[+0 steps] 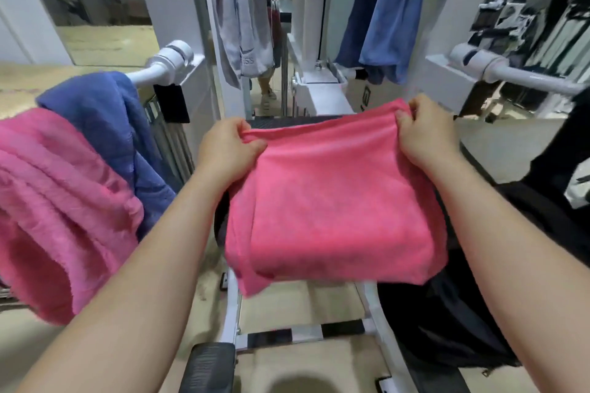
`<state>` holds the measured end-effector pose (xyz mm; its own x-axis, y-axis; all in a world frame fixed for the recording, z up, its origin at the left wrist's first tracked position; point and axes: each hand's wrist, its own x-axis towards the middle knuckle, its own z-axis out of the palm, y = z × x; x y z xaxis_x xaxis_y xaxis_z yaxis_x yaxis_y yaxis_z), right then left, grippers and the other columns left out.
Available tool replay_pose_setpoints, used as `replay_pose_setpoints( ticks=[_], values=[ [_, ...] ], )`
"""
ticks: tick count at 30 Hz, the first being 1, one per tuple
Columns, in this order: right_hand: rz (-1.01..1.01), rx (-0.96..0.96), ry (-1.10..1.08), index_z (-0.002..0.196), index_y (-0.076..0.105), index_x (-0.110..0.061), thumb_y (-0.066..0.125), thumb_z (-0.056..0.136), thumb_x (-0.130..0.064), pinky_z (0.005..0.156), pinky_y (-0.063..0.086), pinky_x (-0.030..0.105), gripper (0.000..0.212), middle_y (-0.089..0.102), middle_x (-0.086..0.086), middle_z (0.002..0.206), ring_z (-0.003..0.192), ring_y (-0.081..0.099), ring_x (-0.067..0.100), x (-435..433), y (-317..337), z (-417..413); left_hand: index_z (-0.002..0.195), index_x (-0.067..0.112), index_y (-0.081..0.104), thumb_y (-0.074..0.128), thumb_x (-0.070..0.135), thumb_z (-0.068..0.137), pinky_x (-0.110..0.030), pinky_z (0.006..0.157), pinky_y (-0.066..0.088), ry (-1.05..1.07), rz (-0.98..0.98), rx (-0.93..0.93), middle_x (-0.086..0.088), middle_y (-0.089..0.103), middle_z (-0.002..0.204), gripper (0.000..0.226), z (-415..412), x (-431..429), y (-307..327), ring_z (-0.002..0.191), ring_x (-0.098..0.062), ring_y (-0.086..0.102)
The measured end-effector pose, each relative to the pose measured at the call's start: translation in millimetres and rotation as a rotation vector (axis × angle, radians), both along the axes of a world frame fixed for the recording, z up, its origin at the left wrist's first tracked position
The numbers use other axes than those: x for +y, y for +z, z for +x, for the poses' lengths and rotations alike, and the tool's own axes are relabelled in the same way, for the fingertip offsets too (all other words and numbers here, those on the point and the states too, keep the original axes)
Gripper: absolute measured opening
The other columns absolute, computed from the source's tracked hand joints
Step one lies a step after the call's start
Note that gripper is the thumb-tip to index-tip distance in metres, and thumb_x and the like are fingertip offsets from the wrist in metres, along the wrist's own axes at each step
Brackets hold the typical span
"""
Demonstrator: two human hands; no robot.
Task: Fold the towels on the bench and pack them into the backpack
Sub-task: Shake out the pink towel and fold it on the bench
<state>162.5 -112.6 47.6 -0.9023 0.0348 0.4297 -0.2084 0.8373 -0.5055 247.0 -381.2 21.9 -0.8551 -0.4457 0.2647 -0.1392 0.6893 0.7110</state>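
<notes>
Your left hand [228, 145] and right hand [426, 131] each pinch a top corner of the coral-pink, soft-pile towel [332, 201], holding it doubled in the air above the white steel frame of the gym machine [233, 297], its lower fold hanging free. Both grips look shallow, only fingertips and thumbs on the hem, so a loose layer may slip out and undo the fold as you bring the edges together. The left side already shows layers out of line; fold again without squaring them and the bundle is likely to come out lopsided.

Just beside your right forearm sits the black fabric backpack [447, 313]; whether its mouth is open cannot be told, and a limp towel could snag on the rim.

To your left, a crumpled magenta-pink towel [57, 207] and a blue towel [105, 118] drape over the side rack, still unfolded; a swinging elbow could drag them to the floor.
</notes>
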Motion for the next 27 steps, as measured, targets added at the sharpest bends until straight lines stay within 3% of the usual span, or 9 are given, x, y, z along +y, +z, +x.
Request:
replay_pose_setpoints(
  ticks=[4,6,8,11,16,21,27],
  values=[
    [0.142,-0.084,-0.091,0.103,0.051,-0.008,0.041,0.101,-0.035,0.067,0.034,0.037,0.029,0.062,0.025,0.105,0.091,0.057,0.04,-12,-21,-30,0.084,0.02,0.062,0.073,0.036,0.08,-0.028,0.072,0.036,0.043,-0.097,0.043,-0.001,0.065,0.09,0.02,-25,-10,3,0.093,-0.025,0.061],
    [0.171,-0.08,-0.096,0.105,0.049,-0.009,0.043,0.1,-0.034,0.065,0.034,0.037,0.026,0.063,0.022,0.102,0.079,0.051,0.035,-18,-25,-36,0.1,0.021,0.063,0.074,0.035,0.08,-0.026,0.078,0.035,0.045,-0.091,0.033,-0.001,0.065,0.104,0.027,-33,-16,6,0.102,-0.022,0.058],
    [0.16,-0.027,-0.013,0.113,0.048,-0.014,0.05,0.098,-0.028,0.065,0.035,0.036,0.021,0.064,0.016,0.103,0.08,0.052,0.034,-17,-30,-40,0.112,0.023,0.063,0.075,0.029,0.08,-0.025,0.081,0.036,0.003,-0.047,-0.005,0.001,0.062,0.108,0.035,-35,-26,7,0.098,-0.016,0.055],
    [0.066,-0.019,0.201,0.115,0.06,-0.023,0.06,0.092,-0.024,0.073,0.04,0.032,0.023,0.067,0.006,0.102,0.089,0.059,0.028,-4,-30,-44,0.093,0.023,0.074,0.075,0.023,0.08,-0.024,0.076,0.041,-0.013,0.01,-0.005,0.003,0.07,0.092,0.014,-33,-40,5,0.088,-0.012,0.062],
    [-0.023,-0.23,0.353,0.094,0.076,-0.025,0.074,0.083,-0.024,0.072,0.038,0.024,0.012,0.056,-0.013,0.066,0.064,0.05,0.006,11,-17,-61,0.085,0.02,0.077,0.074,0.037,0.08,-0.025,0.073,0.039,0.078,-0.011,0.02,0.008,0.066,0.075,0.018,-34,-38,4,0.079,-0.011,0.06],
    [0.057,-0.292,0.368,0.085,0.073,-0.018,0.076,0.081,-0.024,0.058,0.039,0.024,0.008,0.055,-0.006,0.065,0.059,0.048,0.009,11,-4,-70,0.087,0.023,0.077,0.07,0.035,0.085,-0.025,0.075,0.037,0.072,-0.041,-0.007,0.011,0.063,0.074,0.014,-33,-32,6,0.082,-0.011,0.058],
    [0.227,-0.486,0.406,0.071,0.068,-0.013,0.077,0.078,-0.026,0.063,0.044,0.027,0.017,0.063,-0.003,0.068,0.065,0.055,0.014,10,15,-78,0.075,0.031,0.071,0.069,0.035,0.085,-0.026,0.071,0.037,0.017,-0.052,-0.077,0.017,0.06,0.068,0.011,-35,-32,12,0.073,-0.011,0.056]
  ],
)
